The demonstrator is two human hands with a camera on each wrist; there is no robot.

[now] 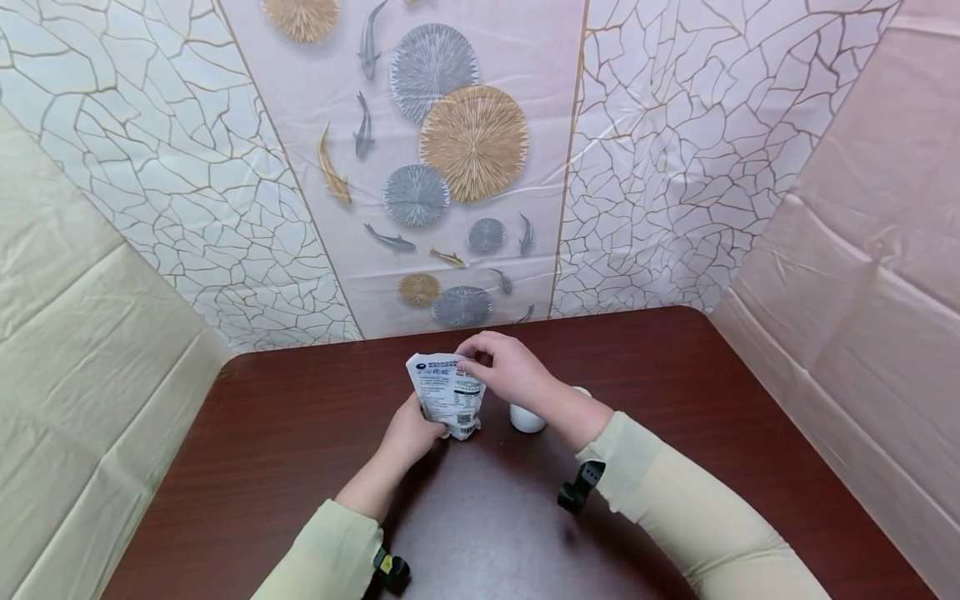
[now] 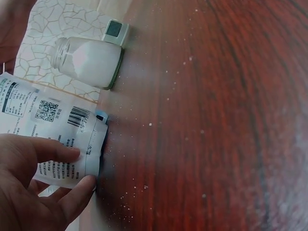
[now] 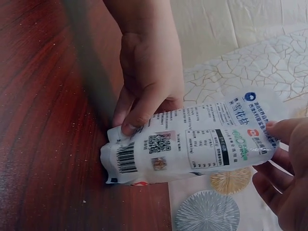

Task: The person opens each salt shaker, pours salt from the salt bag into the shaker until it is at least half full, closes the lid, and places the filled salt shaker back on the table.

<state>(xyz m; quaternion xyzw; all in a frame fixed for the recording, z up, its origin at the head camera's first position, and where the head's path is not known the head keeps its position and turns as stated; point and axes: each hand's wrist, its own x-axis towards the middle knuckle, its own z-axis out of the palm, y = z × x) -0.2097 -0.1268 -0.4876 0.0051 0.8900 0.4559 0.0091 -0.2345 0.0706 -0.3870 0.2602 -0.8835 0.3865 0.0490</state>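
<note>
A white printed bag of salt [image 1: 450, 398] stands upright on the table between both hands. My left hand [image 1: 411, 433] grips its lower left side, thumb on the printed face, as the right wrist view also shows. At the top right corner of the bag, my right hand [image 1: 512, 372] pinches the edge between thumb and fingers. The bag's bottom seam [image 2: 96, 149] lies at the tabletop in the left wrist view. Beside the bag stands a glass jar [image 2: 91, 62] filled with white grains; in the head view my right forearm partly hides it. Whether the bag's top is cut open cannot be seen.
A small white object with a dark square face [image 2: 115, 30] stands behind the jar. White grains [image 2: 144, 187] are scattered over the dark red-brown table [image 1: 300, 467]. Patterned cloth [image 1: 450, 250] hangs behind the table, and plain cloth at both sides.
</note>
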